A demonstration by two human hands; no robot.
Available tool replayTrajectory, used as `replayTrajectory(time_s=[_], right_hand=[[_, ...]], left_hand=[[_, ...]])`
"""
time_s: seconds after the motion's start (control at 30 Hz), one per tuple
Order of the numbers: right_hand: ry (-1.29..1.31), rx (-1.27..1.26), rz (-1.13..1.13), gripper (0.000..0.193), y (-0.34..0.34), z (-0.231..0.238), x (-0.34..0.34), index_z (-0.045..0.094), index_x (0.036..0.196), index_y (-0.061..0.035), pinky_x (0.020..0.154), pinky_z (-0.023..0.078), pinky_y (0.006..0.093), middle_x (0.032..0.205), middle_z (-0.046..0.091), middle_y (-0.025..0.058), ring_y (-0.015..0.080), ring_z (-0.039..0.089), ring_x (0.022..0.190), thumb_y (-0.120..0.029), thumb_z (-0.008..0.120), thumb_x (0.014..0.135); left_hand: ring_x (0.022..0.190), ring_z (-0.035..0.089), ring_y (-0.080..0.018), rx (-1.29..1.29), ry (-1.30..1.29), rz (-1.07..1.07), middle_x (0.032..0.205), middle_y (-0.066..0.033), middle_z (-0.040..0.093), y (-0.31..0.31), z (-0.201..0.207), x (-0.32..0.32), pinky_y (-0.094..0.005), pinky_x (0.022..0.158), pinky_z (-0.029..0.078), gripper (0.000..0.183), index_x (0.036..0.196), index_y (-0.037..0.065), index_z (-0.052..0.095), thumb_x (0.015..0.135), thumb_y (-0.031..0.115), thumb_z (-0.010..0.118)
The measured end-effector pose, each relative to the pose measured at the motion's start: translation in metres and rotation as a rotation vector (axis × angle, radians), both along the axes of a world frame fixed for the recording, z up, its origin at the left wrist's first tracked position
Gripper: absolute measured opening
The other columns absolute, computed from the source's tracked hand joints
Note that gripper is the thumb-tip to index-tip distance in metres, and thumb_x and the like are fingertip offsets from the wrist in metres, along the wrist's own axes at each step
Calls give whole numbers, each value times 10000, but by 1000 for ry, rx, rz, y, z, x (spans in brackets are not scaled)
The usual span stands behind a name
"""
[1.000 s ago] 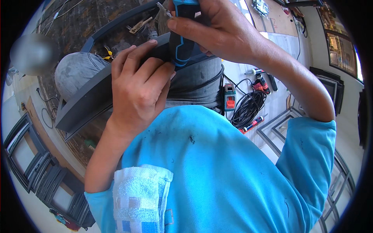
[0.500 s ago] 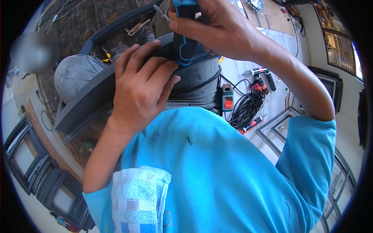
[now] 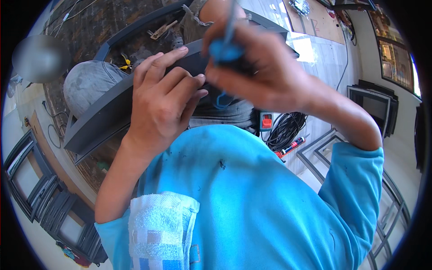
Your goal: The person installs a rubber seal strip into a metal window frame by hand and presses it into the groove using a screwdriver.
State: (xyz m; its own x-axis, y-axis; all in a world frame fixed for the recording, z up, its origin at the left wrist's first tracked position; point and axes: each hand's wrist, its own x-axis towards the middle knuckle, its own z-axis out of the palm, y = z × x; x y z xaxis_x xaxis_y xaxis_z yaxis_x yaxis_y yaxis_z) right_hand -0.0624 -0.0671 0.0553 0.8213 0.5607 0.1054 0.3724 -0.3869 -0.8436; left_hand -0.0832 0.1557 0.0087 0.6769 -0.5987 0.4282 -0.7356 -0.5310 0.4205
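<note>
A dark grey frame (image 3: 101,108) lies across my legs, with its far bar curving behind. My left hand (image 3: 162,99) is closed over its near bar, fingertips on the top face and the thumb near the index finger. Whether anything small sits between those two fingers is hidden. Just to the right, my right hand (image 3: 274,72) is wrapped round a screwdriver (image 3: 225,51) with a black-and-blue handle. Its thin shaft points up, away from the bar, and motion blurs it. The handle's lower end shows beneath the hand, above my lap.
Right of my lap lie a red-and-grey tool (image 3: 266,121), a coiled black cable (image 3: 288,128) and a tube (image 3: 292,146). Grey frames (image 3: 321,150) lie on the floor at the right; more frames (image 3: 45,189) are stacked at the left. Yellow-handled pliers (image 3: 126,62) lie beyond my knee.
My right hand has swung down and towards me with the screwdriver, whose shaft now shows above the hand. The left hand has barely moved on the frame.
</note>
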Motion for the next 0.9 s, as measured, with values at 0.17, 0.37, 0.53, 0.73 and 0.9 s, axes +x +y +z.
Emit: replayTrajectory(time_s=[0.17,0.37,0.53,0.73,0.9], right_hand=[[2,500,102,249,-19,21,53,493,1240,-12,605,438,219,901,589,21,76,566,742,-112,606,1042],[23,183,30,359,-8,-9,42,495,1294,14,880,474,395,1069,587,152,228,574,989,-115,626,986],[-58,225,81,348,-4,-9,44,500,1273,13,807,493,391,979,613,134,233,600,900,-131,639,988],[629,561,283,307,-25,62,63,503,1216,7,745,482,419,880,582,109,219,587,830,-125,643,977],[-26,96,123,339,-2,4,48,505,1241,-11,850,441,383,1047,571,126,212,540,958,-100,653,949]], left_hand=[[1261,598,-278,1,0,7,888,-33,650,5,-2,-4,-493,1046,417,142,950,93,728,828,136,787],[1229,622,-287,15,-21,45,897,-43,670,-2,-1,-4,-491,1045,425,143,939,85,736,816,131,792],[1215,636,-300,-6,-23,80,875,-56,674,7,-4,-10,-498,1046,438,149,932,82,751,799,131,798],[1213,640,-297,14,-51,88,854,-56,663,12,-4,-13,-506,1041,453,158,943,82,749,801,132,798],[1207,637,-304,21,25,100,874,-63,670,9,3,-9,-509,1056,439,155,947,82,739,808,126,790]])
